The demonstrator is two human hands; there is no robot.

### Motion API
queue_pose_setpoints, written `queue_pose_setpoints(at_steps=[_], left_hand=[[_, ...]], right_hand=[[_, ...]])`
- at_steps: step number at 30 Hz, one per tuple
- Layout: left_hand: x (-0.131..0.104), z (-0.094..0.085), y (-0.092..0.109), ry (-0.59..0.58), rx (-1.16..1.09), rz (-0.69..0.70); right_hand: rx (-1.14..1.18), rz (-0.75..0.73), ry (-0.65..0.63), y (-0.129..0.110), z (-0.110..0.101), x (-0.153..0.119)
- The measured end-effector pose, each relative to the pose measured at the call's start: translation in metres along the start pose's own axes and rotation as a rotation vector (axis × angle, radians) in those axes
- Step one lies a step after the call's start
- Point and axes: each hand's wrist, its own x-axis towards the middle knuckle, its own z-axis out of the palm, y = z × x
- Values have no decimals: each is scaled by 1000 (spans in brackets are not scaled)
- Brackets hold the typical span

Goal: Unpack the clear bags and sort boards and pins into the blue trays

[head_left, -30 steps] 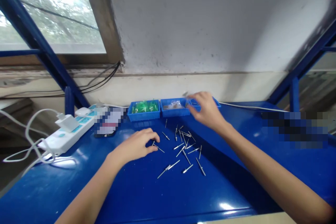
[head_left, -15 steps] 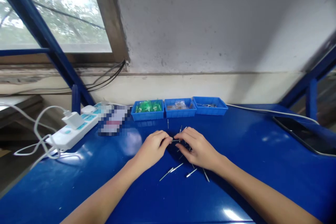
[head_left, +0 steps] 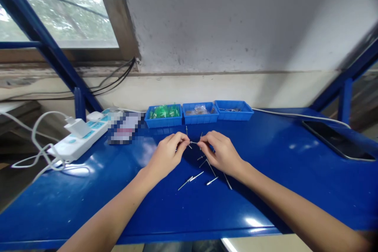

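Between my two hands, a thin metal pop rivet (head_left: 193,142) lies roughly level above the blue table. My left hand (head_left: 170,149) pinches its left end between thumb and fingertips. At the other end, the thumb and fingertips of my right hand (head_left: 221,150) close on the rivet too. Several more rivets are scattered on the table below and around the hands. Two touching rivets (head_left: 190,180) and a shorter-looking rivet (head_left: 212,181) lie nearer to me. Another rivet (head_left: 228,181) rests below my right wrist. Some are partly hidden by the right hand.
Along the wall stand a blue bin (head_left: 163,122) with green packets, a blue bin (head_left: 201,118) with clear bags and a blue bin (head_left: 236,115) with metal pieces. A power strip (head_left: 76,141) with cables is at left; a dark phone (head_left: 336,139) lies at right.
My right thumb and fingertips have closed in on the rivet, and more of the loose rivets below now show. The camera view has shifted slightly, so the table's front edge is visible.
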Motion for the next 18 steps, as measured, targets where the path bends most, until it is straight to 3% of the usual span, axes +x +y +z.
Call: queue_pose_setpoints(at_steps=[3, 5, 8, 10, 14, 16, 18], left_hand=[[1, 0, 2, -28, 19, 0], [1, -1, 3, -63, 42, -21], [0, -7, -1, -148, 187, -66], [-1, -13, -7, -251, 330, -69], [-2, -22, -17, -399, 489, -89], [-1, -23, -18, -412, 512, -98], [0, -21, -15, -396, 517, -102]], right_hand=[[-20, -55, -21, -3, -6, 4], [-46, -98, 40, 2, -18, 9], [-203, -47, 309, 31, -44, 16], [-399, 116, 469, 62, -58, 17], [-598, 427, 281, 117, -60, 2], [-573, 488, 153, 123, -50, -7], [-473, 466, 85, 112, -37, -11]])
